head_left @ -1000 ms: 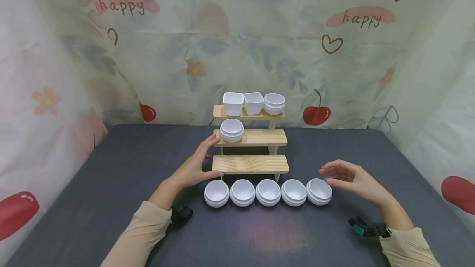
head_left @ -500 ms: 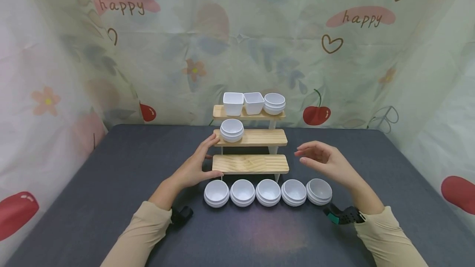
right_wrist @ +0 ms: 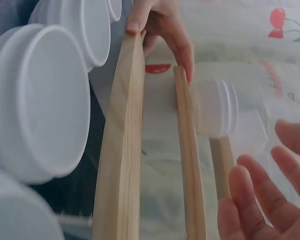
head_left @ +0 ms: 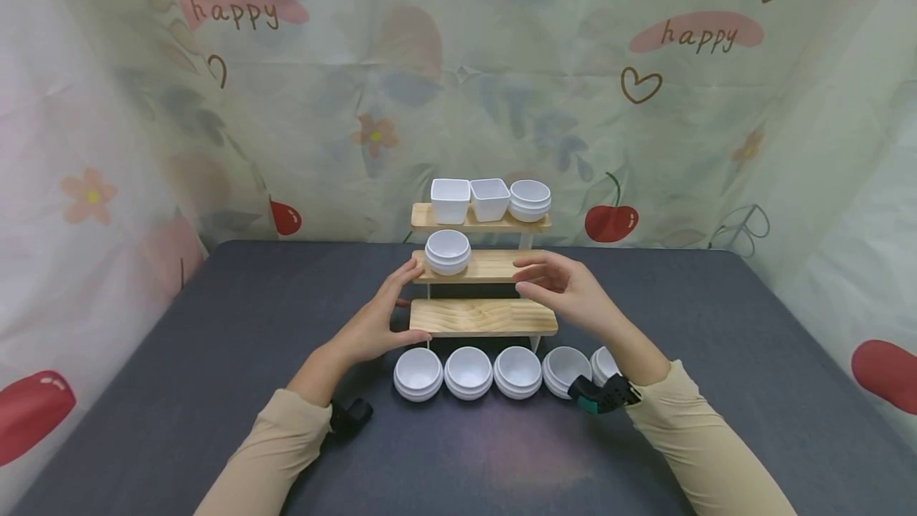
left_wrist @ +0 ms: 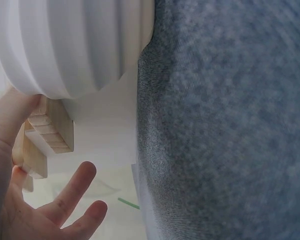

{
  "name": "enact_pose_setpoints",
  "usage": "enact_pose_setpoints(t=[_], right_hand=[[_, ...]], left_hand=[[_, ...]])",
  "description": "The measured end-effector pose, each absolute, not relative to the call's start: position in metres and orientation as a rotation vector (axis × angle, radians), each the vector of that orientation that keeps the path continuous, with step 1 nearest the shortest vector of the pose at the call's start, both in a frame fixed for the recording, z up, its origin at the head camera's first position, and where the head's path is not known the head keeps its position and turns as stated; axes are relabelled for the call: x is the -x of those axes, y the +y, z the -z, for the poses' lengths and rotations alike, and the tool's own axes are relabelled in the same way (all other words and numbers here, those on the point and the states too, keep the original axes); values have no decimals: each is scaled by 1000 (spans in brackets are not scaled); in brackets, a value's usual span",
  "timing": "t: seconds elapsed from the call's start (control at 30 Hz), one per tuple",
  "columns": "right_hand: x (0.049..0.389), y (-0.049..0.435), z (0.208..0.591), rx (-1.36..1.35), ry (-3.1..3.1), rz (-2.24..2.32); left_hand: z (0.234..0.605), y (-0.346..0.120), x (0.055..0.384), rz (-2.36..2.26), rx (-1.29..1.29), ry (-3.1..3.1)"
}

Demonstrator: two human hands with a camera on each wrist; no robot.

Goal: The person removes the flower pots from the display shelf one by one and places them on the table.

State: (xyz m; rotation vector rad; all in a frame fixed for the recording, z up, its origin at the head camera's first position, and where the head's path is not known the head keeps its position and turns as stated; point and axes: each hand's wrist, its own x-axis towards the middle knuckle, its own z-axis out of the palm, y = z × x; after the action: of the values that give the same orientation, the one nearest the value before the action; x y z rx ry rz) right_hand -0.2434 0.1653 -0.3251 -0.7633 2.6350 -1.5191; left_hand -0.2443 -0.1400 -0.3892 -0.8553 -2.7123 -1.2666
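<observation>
A wooden three-tier stand (head_left: 483,318) with white side supports stands mid-table. My left hand (head_left: 372,323) touches its left end, thumb at the bottom tier and a fingertip at the middle tier; other fingers stretch out free in the left wrist view. On the middle tier's left sits a white round bowl (head_left: 447,253) with ridged sides. My right hand (head_left: 573,295) hovers before the right end of the middle tier, fingers loosely bent, holding nothing. Two square white dishes (head_left: 450,202) and another round bowl (head_left: 530,201) occupy the top tier.
A row of several white round bowls (head_left: 517,373) lines the table in front of the stand; my right forearm partly hides the rightmost. Dark cloth covers the table (head_left: 286,293). A printed curtain (head_left: 458,102) hangs behind, and a thin cord (head_left: 748,229) hangs at the back right.
My right hand has moved left from beside the rightmost front bowl, up to the right end of the middle tier. The left hand and all dishes have stayed in place.
</observation>
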Motion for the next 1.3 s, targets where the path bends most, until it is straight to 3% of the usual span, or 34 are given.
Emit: enact_pose_setpoints(t=[0.53, 1.3], right_hand=[[262, 111, 327, 777, 2681, 1589], [267, 87, 332, 735, 2731, 1585]], left_hand=[[390, -141, 246, 1250, 865, -2716], [388, -141, 244, 1236, 867, -2728]])
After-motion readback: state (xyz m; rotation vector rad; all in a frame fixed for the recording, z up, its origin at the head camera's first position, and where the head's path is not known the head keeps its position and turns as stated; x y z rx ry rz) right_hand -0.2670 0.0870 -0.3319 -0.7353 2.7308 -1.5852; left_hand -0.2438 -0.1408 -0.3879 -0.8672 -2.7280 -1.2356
